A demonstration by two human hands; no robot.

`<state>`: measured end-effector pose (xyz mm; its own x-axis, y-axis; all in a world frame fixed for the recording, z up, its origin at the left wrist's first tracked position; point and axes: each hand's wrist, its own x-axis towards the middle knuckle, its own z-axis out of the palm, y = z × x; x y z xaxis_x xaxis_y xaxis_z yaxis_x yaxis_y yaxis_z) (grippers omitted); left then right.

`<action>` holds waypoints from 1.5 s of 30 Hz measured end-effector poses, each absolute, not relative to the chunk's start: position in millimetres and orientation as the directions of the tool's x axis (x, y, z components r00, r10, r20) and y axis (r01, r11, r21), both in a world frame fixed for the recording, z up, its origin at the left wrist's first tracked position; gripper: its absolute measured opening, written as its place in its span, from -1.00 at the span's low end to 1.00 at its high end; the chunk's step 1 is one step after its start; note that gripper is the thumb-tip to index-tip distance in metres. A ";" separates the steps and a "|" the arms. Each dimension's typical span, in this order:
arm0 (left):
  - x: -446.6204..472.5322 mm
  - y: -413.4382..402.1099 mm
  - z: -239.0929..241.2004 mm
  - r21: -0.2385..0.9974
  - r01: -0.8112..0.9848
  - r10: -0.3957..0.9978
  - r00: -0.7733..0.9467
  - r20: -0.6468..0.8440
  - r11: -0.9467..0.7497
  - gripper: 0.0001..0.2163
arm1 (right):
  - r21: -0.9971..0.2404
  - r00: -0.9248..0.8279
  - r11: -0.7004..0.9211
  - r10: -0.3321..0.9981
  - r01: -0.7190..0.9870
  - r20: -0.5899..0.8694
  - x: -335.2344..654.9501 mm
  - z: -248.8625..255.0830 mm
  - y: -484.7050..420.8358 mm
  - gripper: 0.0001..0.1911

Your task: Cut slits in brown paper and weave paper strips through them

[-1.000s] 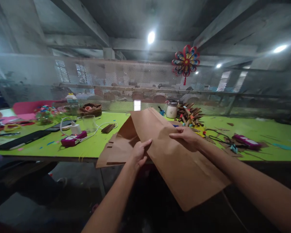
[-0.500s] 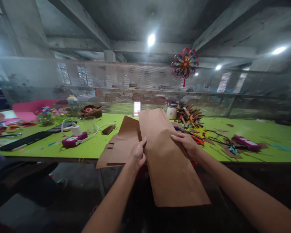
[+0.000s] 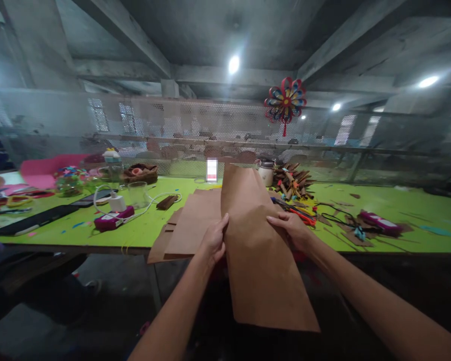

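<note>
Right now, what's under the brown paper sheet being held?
A stack of brown sheets pokes out under the left edge of the held sheet, on the green table; a white jar shows behind its far end. The table edge beneath it is covered.

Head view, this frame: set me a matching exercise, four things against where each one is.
Things
1. brown paper sheet
2. flower ornament
3. clear glass
4. white jar

Places
A. standing on the green table, left of both hands
B. hanging overhead, off the table
C. held between the left hand and the right hand
D. at the back of the table, beside the sheet's top edge

Pairs: 1-C, 2-B, 3-A, 4-D
</note>
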<state>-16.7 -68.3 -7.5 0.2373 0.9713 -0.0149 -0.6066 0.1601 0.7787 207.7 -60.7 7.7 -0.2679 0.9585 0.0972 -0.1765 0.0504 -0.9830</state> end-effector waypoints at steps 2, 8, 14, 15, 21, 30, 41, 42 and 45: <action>-17.4 -68.8 -7.7 0.785 -0.602 0.972 0.237 0.002 0.145 -0.73 | -0.986 -0.268 0.046 0.959 -0.161 0.088 208.2 9.1 -61.8 -0.66; -18.1 -75.1 -5.1 0.874 -0.471 0.963 0.271 0.012 0.122 -0.71 | -0.988 -0.250 0.073 0.962 -0.137 0.106 211.1 8.4 -60.6 -0.63; -14.8 -75.3 -4.7 0.949 -0.305 0.954 0.299 0.013 0.083 -0.59 | -0.989 -0.178 0.103 0.977 -0.107 0.122 214.3 13.7 -66.2 -0.61; -15.0 -74.3 -5.4 0.961 -0.265 0.957 0.291 0.005 0.076 -0.61 | -0.989 -0.183 0.094 0.977 -0.115 0.114 215.2 14.4 -68.2 -0.61; -23.6 -67.3 -8.5 0.992 -0.129 0.961 0.276 0.020 0.017 -0.68 | -0.982 -0.177 0.122 0.973 -0.143 0.147 220.1 9.9 -77.6 -0.60; -29.7 -62.2 -5.9 0.929 -0.339 0.935 0.355 -0.021 0.149 -0.65 | -0.962 -0.142 0.211 0.961 -0.174 0.237 221.8 3.0 -71.1 -0.19; -33.4 -62.2 -5.7 0.886 -0.449 0.951 0.308 0.029 0.118 -0.76 | -0.939 -0.384 0.343 0.870 0.024 0.308 242.7 -0.4 -101.4 -0.49; -33.3 -60.8 -6.7 0.879 -0.463 0.955 0.294 0.031 0.113 -0.77 | -0.927 -0.431 0.365 0.853 0.089 0.294 244.8 -2.0 -106.2 -0.52; -31.8 -58.0 -8.9 0.872 -0.476 0.963 0.268 0.020 0.114 -0.78 | -0.857 -0.490 0.456 0.819 0.241 0.298 247.0 -6.5 -117.1 -0.53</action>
